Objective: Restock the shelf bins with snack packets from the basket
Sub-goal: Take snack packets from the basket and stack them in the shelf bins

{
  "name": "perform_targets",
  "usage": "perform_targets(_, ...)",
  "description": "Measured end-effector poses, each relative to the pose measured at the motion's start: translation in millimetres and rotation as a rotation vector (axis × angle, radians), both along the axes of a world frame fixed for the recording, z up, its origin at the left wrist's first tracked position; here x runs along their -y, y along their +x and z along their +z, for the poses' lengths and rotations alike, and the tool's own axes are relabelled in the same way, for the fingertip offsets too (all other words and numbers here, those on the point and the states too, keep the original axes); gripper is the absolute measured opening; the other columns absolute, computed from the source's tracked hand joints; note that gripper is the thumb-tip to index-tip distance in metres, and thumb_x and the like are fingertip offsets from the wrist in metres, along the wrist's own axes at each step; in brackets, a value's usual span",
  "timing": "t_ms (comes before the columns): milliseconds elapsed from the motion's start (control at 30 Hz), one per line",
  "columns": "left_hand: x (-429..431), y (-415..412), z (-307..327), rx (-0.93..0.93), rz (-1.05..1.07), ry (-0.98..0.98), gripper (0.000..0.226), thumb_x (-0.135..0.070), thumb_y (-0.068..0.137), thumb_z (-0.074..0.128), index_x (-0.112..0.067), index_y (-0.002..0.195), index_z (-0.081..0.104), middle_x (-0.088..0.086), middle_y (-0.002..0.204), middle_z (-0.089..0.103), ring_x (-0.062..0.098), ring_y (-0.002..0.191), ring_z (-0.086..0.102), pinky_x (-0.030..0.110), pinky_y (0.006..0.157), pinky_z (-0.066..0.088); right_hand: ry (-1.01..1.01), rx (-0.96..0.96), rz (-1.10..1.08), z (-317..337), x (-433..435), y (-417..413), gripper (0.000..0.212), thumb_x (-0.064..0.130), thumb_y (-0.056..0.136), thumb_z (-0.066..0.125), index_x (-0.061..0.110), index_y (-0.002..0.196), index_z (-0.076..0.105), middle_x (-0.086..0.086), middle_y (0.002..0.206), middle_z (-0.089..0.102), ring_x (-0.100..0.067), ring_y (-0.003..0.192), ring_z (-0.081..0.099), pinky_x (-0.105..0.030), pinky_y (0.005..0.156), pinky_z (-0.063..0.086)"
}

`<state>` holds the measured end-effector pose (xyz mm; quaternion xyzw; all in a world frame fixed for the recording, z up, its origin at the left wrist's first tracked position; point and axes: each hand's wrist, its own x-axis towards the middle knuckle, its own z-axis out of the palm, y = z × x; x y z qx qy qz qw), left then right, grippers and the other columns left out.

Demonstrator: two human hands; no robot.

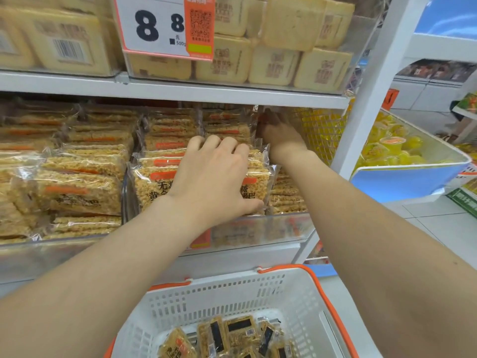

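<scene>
Grips the front snack packet (154, 187) with the left hand (214, 177), fingers curled over its far edge and thumb hooked at its near right corner. Holds it on top of the stack in the clear shelf bin (271, 231), under the white shelf board (180, 93). Reaches the right hand (278, 133) deep into the bin's right side; cannot tell from the shadowed, blurred fingers whether anything is held. Below, more packets (227, 334) lying in the white, orange-rimmed basket (232, 285).
</scene>
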<state>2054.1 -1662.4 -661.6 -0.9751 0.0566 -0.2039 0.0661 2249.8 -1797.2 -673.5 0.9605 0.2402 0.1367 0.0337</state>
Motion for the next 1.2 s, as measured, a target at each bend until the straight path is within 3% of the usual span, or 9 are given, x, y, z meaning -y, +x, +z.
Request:
perform_targets(133, 0, -9, 4, 0.010, -0.012, -0.067, 0.092, -0.087, 0.077, 0.055, -0.020, 0.140, 0.055, -0.002, 0.137, 0.060, 0.025, 0.128, 0.053, 0.046, 0.112, 0.037, -0.024, -0.128, -0.039, 11, 8, -29, 0.086, -0.022, 0.082, 0.056, 0.017, 0.157, 0.043, -0.009, 0.174, -0.005, -0.039, 0.154, 0.027, -0.043, 0.114, 0.046)
perform_targets(200, 1, -16, 6, 0.033, -0.037, -0.113, 0.088, -0.080, 0.079, 0.060, -0.018, 0.142, 0.053, 0.000, 0.140, 0.058, 0.027, 0.130, 0.051, 0.046, 0.112, 0.037, 0.006, -0.099, -0.033, 17, 19, -52, 0.067, -0.020, 0.086, 0.052, 0.009, 0.146, 0.052, -0.022, 0.163, 0.030, -0.041, 0.135, 0.050, -0.040, 0.099, 0.051)
perform_targets(267, 3, -25, 6, 0.095, -0.093, -0.140, 0.080, -0.068, 0.082, 0.067, -0.016, 0.142, 0.053, 0.002, 0.140, 0.058, 0.029, 0.131, 0.050, 0.047, 0.111, 0.039, 0.043, 0.041, 0.029, 21, 31, -77, 0.032, -0.013, 0.086, 0.058, 0.006, 0.110, 0.065, -0.023, 0.122, 0.063, -0.041, 0.109, 0.061, -0.042, 0.082, 0.051)
perform_targets(467, 25, -65, 5, 0.279, -0.362, -0.157, 0.018, -0.035, 0.087, 0.064, -0.019, 0.087, 0.058, 0.002, 0.089, 0.058, 0.028, 0.088, 0.053, 0.044, 0.070, 0.045, 0.153, 0.246, 0.187, 17, 71, -146, 0.016, 0.004, 0.081, 0.056, 0.011, 0.087, 0.068, -0.009, 0.083, 0.063, -0.037, 0.081, 0.060, -0.036, 0.058, 0.037)
perform_targets(600, 49, -84, -33, -0.065, -0.357, -0.060, 0.034, -0.052, 0.094, 0.047, -0.024, 0.075, 0.052, -0.005, 0.063, 0.054, 0.025, 0.057, 0.058, 0.031, 0.050, 0.045, -0.002, 0.123, 0.178, 13, 86, -205, 0.010, 0.020, 0.086, 0.051, 0.019, 0.087, 0.060, -0.006, 0.082, 0.066, -0.038, 0.076, 0.066, -0.034, 0.056, 0.031)
perform_targets(833, 79, -76, -118, -0.696, -0.364, 0.355, 0.031, -0.032, 0.102, 0.046, -0.016, 0.078, 0.054, 0.001, 0.069, 0.051, 0.021, 0.055, 0.046, 0.030, 0.053, 0.040, -0.455, -0.433, 0.146, -27, 103, -277, 0.029, 0.017, 0.098, 0.050, 0.019, 0.074, 0.034, -0.001, 0.080, 0.038, -0.019, 0.063, 0.042, -0.033, 0.059, 0.038)
perform_targets(1000, 97, -82, -203, -1.028, -0.284, 0.291, 0.018, -0.020, 0.098, 0.051, -0.012, 0.094, 0.067, 0.000, 0.084, 0.058, 0.018, 0.063, 0.051, 0.030, 0.052, 0.042, -0.487, -0.625, 0.173, -65, 97, -286, 0.019, 0.012, 0.099, 0.050, 0.017, 0.081, 0.046, 0.001, 0.080, 0.041, -0.020, 0.073, 0.052, -0.041, 0.074, 0.057)
perform_targets(1100, 100, -91, -264, -1.100, -0.299, 0.206, 0.027, -0.029, 0.101, 0.051, -0.011, 0.086, 0.064, 0.001, 0.078, 0.058, 0.020, 0.063, 0.050, 0.037, 0.062, 0.055, -0.555, -0.682, 0.222, -76, 88, -287, 0.004, 0.016, 0.103, 0.049, 0.019, 0.101, 0.050, 0.002, 0.088, 0.049, -0.020, 0.083, 0.055, -0.038, 0.076, 0.052)
perform_targets(1200, 101, -102, -302, -1.151, -0.305, 0.230, 0.025, -0.029, 0.104, 0.049, -0.017, 0.123, 0.062, 0.007, 0.109, 0.062, 0.022, 0.079, 0.058, 0.044, 0.072, 0.061, -0.583, -0.685, 0.228, -78, 79, -282, 0.010, 0.013, 0.102, 0.050, 0.017, 0.092, 0.048, 0.002, 0.085, 0.046, -0.014, 0.075, 0.051, -0.035, 0.067, 0.046)
